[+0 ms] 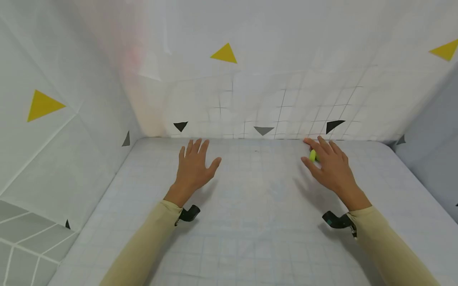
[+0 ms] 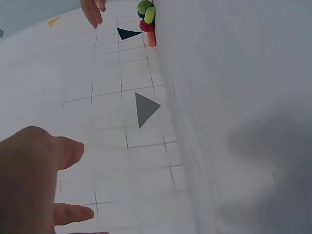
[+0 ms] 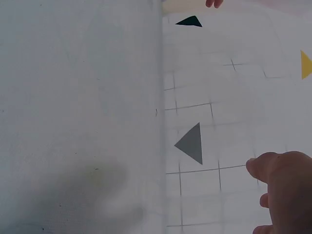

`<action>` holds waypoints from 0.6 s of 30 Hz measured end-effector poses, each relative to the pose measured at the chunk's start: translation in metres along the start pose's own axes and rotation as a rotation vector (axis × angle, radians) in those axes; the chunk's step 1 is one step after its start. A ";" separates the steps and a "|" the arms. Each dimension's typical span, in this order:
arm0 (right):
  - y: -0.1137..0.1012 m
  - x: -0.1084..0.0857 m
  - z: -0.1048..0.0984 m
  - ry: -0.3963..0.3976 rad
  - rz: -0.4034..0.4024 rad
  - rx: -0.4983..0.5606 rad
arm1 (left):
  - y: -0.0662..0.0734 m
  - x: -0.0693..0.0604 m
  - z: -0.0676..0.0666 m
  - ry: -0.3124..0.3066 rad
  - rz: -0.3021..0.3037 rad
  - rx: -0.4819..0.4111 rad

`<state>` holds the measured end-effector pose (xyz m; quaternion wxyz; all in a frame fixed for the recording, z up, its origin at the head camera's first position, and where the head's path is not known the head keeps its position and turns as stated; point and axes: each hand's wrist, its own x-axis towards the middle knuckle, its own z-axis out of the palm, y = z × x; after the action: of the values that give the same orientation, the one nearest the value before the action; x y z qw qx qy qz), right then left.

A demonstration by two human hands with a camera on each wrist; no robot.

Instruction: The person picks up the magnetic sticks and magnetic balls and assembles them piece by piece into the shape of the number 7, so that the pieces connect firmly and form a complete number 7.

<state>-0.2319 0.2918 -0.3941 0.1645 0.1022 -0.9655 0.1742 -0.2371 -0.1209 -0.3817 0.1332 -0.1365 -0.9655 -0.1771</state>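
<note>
My left hand [image 1: 194,169] hovers over the left of the white table with fingers spread and nothing in it. Over the right side, my right hand [image 1: 333,167] is held with its fingers extended, partly covering a small cluster at the table's back edge. A yellow-green rounded piece [image 1: 313,155] and an orange-red piece [image 1: 307,140] show past its thumb and fingers. The left wrist view reveals more of that cluster: a green ball [image 2: 144,7], a red ball [image 2: 146,26], an orange-red stick [image 2: 151,39] and a bit of blue. The right hand appears apart from them there.
A white sheet wall [image 1: 264,91] with grid lines rises behind the table [image 1: 250,206]. Yellow, black and grey triangles mark the walls; one grey triangle [image 1: 264,130] sits at back centre. Side walls stand left and right. A black wrist camera [image 1: 189,213] sticks out from the left sleeve.
</note>
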 end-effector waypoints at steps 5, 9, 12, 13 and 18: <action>0.004 0.002 -0.001 0.008 -0.009 0.036 | 0.015 0.006 0.006 0.037 0.067 -0.065; 0.009 0.005 -0.003 0.055 -0.039 0.052 | 0.030 0.014 0.014 0.063 0.133 -0.107; 0.015 0.007 -0.005 0.076 -0.046 0.075 | 0.043 0.021 0.021 0.052 0.162 -0.122; 0.017 0.007 -0.006 0.067 -0.034 0.090 | 0.048 0.023 0.023 0.044 0.167 -0.126; 0.024 0.010 -0.008 -0.026 0.078 0.164 | 0.069 0.031 0.034 -0.012 0.180 -0.144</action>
<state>-0.2454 0.3150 -0.3906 0.1363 0.0798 -0.9533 0.2575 -0.2517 -0.0395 -0.3815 0.1326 -0.2327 -0.9350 -0.2324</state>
